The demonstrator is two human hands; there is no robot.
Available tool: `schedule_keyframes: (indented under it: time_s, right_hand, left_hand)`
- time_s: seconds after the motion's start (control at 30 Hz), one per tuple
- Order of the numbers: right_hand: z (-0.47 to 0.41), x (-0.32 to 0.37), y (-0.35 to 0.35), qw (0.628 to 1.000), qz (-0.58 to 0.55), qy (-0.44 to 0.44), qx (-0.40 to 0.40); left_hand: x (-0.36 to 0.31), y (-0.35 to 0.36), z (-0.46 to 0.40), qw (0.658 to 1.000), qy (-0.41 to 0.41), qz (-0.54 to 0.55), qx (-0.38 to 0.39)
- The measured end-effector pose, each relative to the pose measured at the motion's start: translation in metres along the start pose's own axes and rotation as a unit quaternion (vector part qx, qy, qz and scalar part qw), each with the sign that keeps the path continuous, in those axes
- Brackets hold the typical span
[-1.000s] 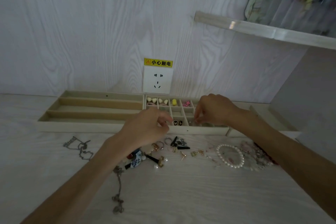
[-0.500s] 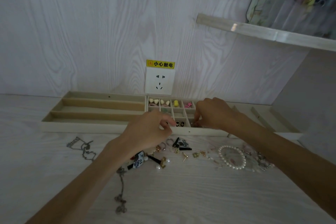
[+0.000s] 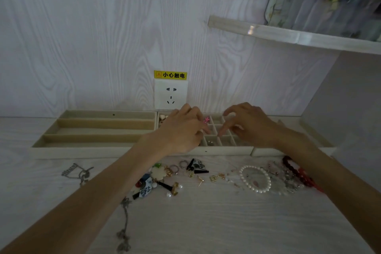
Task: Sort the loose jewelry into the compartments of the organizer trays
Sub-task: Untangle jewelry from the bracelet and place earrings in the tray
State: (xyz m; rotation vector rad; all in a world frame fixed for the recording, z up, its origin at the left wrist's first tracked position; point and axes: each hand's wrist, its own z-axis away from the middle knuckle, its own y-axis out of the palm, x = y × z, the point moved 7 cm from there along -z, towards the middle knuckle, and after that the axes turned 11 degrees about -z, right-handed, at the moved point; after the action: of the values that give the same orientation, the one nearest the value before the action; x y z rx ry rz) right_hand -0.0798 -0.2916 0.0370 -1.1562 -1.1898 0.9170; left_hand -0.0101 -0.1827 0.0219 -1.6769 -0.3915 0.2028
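Observation:
The beige grid tray (image 3: 206,151) stands at the wall, with a pink flower piece (image 3: 206,119) in a back compartment. My left hand (image 3: 181,130) hovers over its left half with the fingers curled together; anything between the tips is too small to see. My right hand (image 3: 249,126) is over the right half, fingers spread, index pointing down into a middle compartment. Loose jewelry lies in front: rings (image 3: 177,168), black cone earrings (image 3: 198,168), blue-white earrings (image 3: 146,188), a pearl bracelet (image 3: 255,179), a red bead bracelet (image 3: 299,173).
A long-slot tray (image 3: 99,128) sits left of the grid tray, and a third tray (image 3: 268,151) on the right. A silver necklace (image 3: 78,173) and a chain (image 3: 123,225) lie on the table. A wall socket (image 3: 170,94) is behind, and a shelf (image 3: 288,35) overhangs at upper right.
My left hand moved forward from the table's edge to above the grid tray. My right hand lifted from the front compartments and spread its fingers.

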Motion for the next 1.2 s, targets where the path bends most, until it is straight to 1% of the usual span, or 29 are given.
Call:
schedule_keyframes:
  time_s: [0.1, 0.3, 0.53, 1.07, 1.2]
  right_hand:
    - [0.005, -0.002, 0.017, 0.999, 0.009, -0.031, -0.011]
    - [0.005, -0.001, 0.027, 0.999, 0.016, -0.042, -0.005]
    - [-0.001, 0.0, 0.04, 0.997, 0.022, -0.072, -0.016]
    - [-0.001, -0.004, 0.042, 0.998, 0.024, -0.06, -0.007]
    - [0.003, -0.001, 0.028, 0.998, 0.004, -0.052, -0.017]
  left_hand:
    - [-0.009, 0.005, -0.009, 0.999, 0.017, -0.04, 0.0]
    - [-0.011, 0.018, -0.016, 0.996, 0.027, -0.082, 0.034]
    - [-0.013, 0.02, -0.019, 0.995, 0.027, -0.087, 0.031]
    - [-0.012, 0.018, -0.018, 0.996, 0.031, -0.072, 0.044]
    - [-0.011, 0.017, -0.018, 0.997, 0.031, -0.063, 0.043]
